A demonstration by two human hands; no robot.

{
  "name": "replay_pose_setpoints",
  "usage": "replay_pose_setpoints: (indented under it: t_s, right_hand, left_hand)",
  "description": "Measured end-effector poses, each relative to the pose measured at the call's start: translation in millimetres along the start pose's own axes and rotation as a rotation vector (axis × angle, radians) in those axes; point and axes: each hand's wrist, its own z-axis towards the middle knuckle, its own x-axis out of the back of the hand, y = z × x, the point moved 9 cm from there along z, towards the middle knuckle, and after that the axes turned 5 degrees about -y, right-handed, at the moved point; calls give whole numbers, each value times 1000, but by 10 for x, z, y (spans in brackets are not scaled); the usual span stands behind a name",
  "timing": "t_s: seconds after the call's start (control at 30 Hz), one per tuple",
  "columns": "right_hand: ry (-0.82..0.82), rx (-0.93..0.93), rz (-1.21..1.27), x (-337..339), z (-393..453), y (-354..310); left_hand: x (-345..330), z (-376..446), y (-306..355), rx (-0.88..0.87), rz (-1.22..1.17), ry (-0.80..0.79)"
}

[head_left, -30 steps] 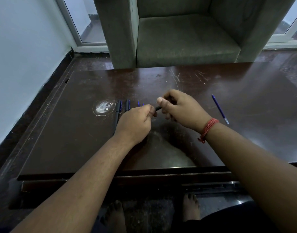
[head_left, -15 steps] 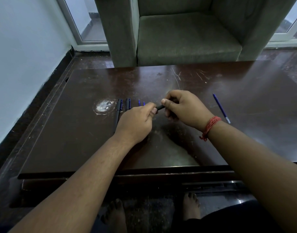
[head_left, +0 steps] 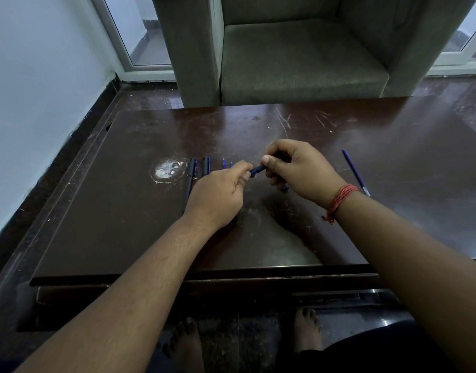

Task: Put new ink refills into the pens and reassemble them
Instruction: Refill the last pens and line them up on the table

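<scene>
Over the middle of the dark wooden table (head_left: 124, 224), both hands meet on one short dark blue pen part (head_left: 257, 169). The left hand (head_left: 218, 195) has its fingers curled in and pinches the near end of that part between thumb and fingertips. The right hand (head_left: 298, 170) pinches the far end between thumb and forefinger, with its other fingers curled underneath. A small dark piece (head_left: 285, 188) shows just below the right hand's curled fingers; whether it is held or lies on the table cannot be told. A red thread band (head_left: 339, 200) is tied round the right wrist.

Nothing here is a container, so the pen things lie straight on the tabletop. Two dark pens (head_left: 191, 173) lie side by side towards the left half of the table, just beside a pale round scuffed patch (head_left: 167, 170), the nearer ends partly hidden by the left hand. Two thin blue refill tips (head_left: 224, 163) stick out beyond the left hand's knuckles. One loose blue refill (head_left: 355, 172) lies alone towards the right edge, well apart from the rest.

Beyond the far edge stands a grey armchair (head_left: 298, 55).
</scene>
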Motion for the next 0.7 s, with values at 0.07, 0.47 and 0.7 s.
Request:
replay_pose_setpoints:
  t_s: [0.07, 0.47, 0.7]
  right_hand:
    - [18, 18, 24, 26, 2, -1]
    - [436, -68, -114, 611, -43, 256]
    - [149, -250, -534, 325, 59, 499]
  left_hand:
    - [14, -2, -17, 4, -18, 18]
    - [123, 4, -143, 90, -16, 127]
    - [107, 9, -148, 94, -18, 132]
